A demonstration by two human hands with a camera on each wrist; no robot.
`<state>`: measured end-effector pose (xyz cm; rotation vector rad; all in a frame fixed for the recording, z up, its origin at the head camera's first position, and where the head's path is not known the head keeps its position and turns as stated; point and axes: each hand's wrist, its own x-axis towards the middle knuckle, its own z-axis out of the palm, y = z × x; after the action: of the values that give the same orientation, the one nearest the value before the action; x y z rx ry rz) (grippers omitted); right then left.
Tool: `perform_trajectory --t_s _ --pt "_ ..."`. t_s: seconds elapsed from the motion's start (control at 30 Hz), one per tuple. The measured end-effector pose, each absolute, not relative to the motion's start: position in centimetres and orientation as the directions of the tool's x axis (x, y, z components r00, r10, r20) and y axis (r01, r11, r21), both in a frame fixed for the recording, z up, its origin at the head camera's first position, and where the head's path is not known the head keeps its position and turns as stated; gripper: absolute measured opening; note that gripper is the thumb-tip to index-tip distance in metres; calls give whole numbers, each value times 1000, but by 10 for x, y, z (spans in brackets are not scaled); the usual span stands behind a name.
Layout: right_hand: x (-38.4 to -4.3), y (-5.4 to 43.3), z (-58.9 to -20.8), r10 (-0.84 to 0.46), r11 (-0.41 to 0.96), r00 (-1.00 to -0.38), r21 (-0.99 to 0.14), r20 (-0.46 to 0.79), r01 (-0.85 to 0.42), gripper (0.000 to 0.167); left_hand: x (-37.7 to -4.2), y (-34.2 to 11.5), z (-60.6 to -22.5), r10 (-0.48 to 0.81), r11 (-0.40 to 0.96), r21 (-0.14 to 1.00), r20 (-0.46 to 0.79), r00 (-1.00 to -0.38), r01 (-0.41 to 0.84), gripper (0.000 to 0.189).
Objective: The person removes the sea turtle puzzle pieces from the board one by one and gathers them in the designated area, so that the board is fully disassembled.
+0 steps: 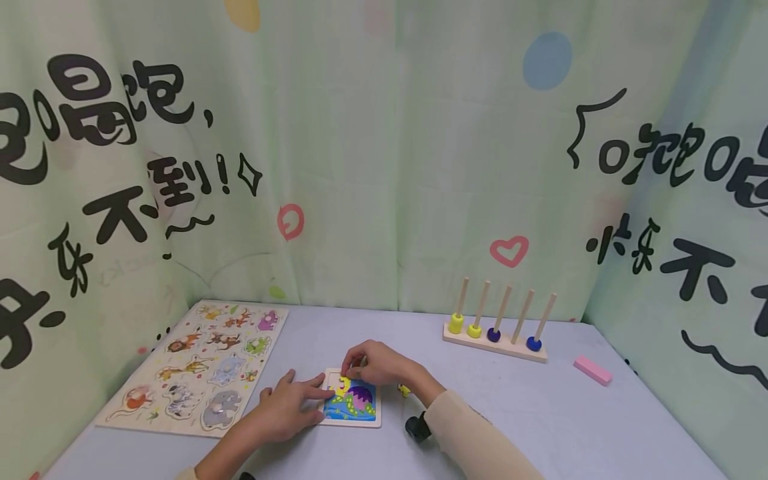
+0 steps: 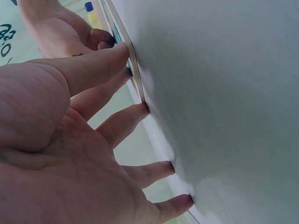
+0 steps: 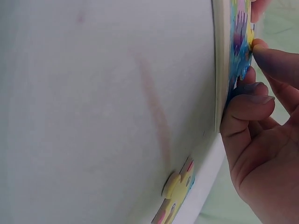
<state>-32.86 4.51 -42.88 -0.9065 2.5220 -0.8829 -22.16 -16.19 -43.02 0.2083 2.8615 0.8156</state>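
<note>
A small jigsaw puzzle (image 1: 351, 422) in a pale wooden frame lies on the table, its picture blue with a purple and yellow-green figure. My left hand (image 1: 288, 408) spreads its fingers at the left side of the frame; in the left wrist view the thumb and nearby fingertips touch the frame edge and the others rest on the table. Over the puzzle's upper part, my right hand (image 1: 379, 363) pinches a puzzle piece (image 3: 251, 38) with yellow on it, mostly hidden by the fingers. A loose yellow puzzle piece (image 3: 176, 192) lies right of the frame, below the right wrist.
A large wooden animal board (image 1: 198, 367) lies at the left. At the back right stands a peg stand (image 1: 510, 345) with yellow and dark blue beads. A pink block (image 1: 593, 371) lies farther right. Printed curtains (image 1: 390, 167) surround the table (image 1: 510, 407).
</note>
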Motion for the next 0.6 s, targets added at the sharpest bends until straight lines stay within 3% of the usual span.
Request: perform_trajectory --t_s 0.6 --pt "-331 55 -430 -646 559 -759 -726 -78 -401 12 -222 -161 -431 170 851 519 -118 -978 85 36"
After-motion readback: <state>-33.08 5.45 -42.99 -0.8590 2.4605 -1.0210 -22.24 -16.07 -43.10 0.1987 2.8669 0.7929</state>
